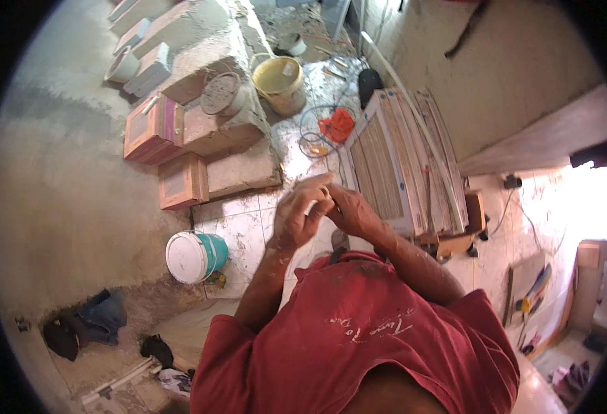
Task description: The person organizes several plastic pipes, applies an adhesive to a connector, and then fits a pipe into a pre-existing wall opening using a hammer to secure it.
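Note:
My left hand (298,215) and my right hand (352,211) meet in front of my chest, with their fingertips touching. On the left hand the fingers curve over and the thumb comes up toward them, leaving a gap in between. The right hand's fingers are bent in and pressed against the left fingertips. A small pale bit shows where they meet, too small to name. Both forearms look dusty. Beyond the hands lies the white tiled floor (248,224), smeared with grey.
Rough concrete steps (241,165) at the left hold cardboard boxes (153,129) and a mortar bucket (222,94). Ahead stands a cream bucket (279,84), near an orange-red thing (337,125) and a cable. Long tile stacks (386,165) lean right; a lidded white-teal bucket (196,256) stands left.

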Action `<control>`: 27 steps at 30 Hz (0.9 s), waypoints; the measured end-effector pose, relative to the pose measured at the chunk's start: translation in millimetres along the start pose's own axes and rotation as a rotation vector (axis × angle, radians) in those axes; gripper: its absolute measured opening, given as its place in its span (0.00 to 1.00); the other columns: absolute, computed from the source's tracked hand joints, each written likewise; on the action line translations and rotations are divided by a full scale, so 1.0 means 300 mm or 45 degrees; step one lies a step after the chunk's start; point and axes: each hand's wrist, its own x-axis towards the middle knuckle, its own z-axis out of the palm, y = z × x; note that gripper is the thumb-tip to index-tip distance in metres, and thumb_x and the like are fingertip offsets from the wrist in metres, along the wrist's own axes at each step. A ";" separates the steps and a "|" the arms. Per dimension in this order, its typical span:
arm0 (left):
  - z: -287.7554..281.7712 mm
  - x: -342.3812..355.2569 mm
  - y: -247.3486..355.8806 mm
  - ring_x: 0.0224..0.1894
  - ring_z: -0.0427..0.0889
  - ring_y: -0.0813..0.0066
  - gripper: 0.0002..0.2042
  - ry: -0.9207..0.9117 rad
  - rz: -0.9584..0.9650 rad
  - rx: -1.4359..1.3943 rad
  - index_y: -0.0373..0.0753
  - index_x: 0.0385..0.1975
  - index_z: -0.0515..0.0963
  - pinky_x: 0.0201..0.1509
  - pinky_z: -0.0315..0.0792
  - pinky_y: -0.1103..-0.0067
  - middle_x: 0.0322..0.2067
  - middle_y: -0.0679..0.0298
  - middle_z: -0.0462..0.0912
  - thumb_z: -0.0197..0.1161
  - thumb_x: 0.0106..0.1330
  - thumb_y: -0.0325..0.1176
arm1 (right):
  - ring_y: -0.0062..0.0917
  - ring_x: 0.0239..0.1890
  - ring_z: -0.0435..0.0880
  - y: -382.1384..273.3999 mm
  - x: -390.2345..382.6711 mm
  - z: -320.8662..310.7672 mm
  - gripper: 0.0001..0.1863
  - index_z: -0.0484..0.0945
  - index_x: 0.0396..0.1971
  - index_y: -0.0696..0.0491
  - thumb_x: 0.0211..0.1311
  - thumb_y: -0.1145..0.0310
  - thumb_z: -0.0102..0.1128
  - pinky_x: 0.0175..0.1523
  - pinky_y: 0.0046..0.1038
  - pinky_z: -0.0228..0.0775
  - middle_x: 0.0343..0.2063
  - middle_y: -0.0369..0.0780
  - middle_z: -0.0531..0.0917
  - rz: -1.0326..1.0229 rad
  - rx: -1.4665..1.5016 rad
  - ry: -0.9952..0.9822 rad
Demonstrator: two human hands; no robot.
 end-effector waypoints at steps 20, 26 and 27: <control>-0.029 -0.047 0.026 0.21 0.63 0.81 0.05 0.562 -0.379 -0.675 0.35 0.38 0.64 0.26 0.62 0.83 0.22 0.64 0.68 0.44 0.67 0.27 | 0.42 0.49 0.74 0.115 0.008 0.151 0.18 0.71 0.46 0.60 0.60 0.64 0.55 0.53 0.35 0.65 0.44 0.52 0.76 0.171 0.062 -0.451; -0.290 -0.102 0.235 0.14 0.57 0.82 0.06 0.608 0.021 -0.962 0.39 0.42 0.63 0.22 0.54 0.79 0.13 0.72 0.59 0.46 0.71 0.33 | 0.38 0.42 0.79 0.184 -0.079 0.321 0.20 0.61 0.51 0.63 0.63 0.70 0.53 0.46 0.34 0.77 0.49 0.49 0.67 1.340 1.732 -0.047; -0.328 -0.131 0.270 0.15 0.57 0.82 0.07 0.692 0.051 -0.911 0.40 0.42 0.63 0.23 0.55 0.78 0.13 0.73 0.59 0.47 0.70 0.33 | 0.38 0.42 0.79 0.177 -0.054 0.340 0.20 0.61 0.51 0.63 0.63 0.70 0.53 0.46 0.34 0.77 0.49 0.49 0.67 1.333 1.725 -0.072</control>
